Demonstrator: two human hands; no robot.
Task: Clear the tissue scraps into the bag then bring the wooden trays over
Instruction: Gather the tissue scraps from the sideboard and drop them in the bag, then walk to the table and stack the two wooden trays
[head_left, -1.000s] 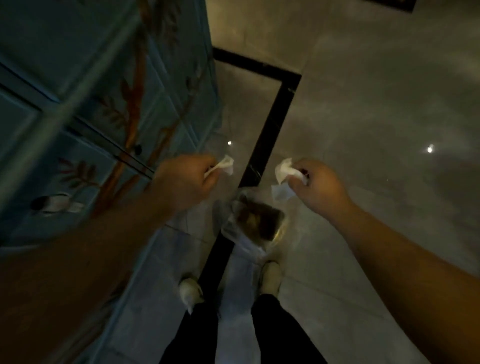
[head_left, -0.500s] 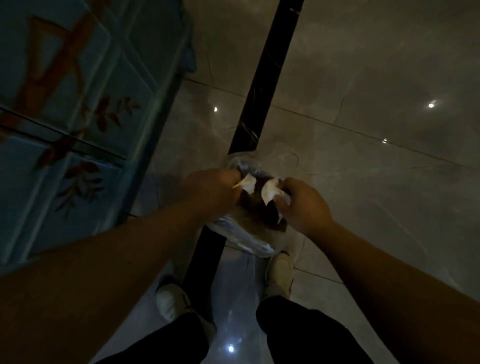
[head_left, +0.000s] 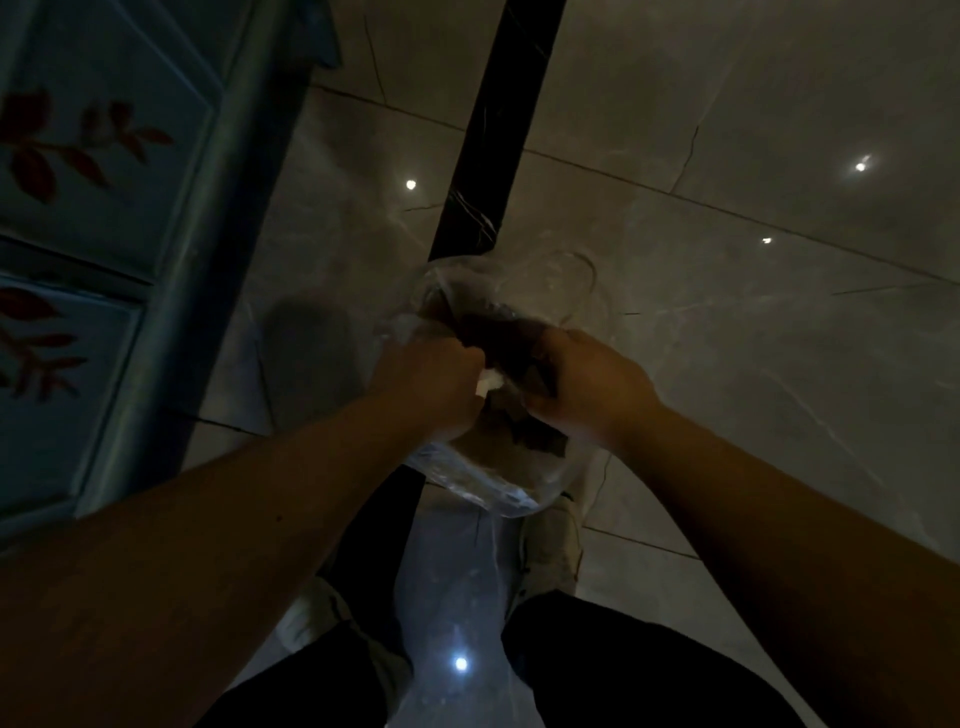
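A clear plastic bag (head_left: 483, 478) with dark brownish contents sits on the floor just in front of my shoes. My left hand (head_left: 431, 379) is at the bag's mouth, fingers closed around a white tissue scrap (head_left: 489, 383) that pokes out beside my fingers. My right hand (head_left: 587, 384) is closed too, pressed down into the bag's opening; whatever it holds is hidden by the fingers. No wooden trays are in view.
A blue painted cabinet (head_left: 104, 208) with red leaf motifs stands along the left. The glossy grey tile floor (head_left: 727, 312) has a black inlay strip (head_left: 498, 130) running away from me. My two light shoes (head_left: 550, 551) stand right behind the bag.
Both hands have moved down from above the bag into its mouth. The tissue in my right hand is no longer visible; the left still shows a white scrap. My view tilted further downward.
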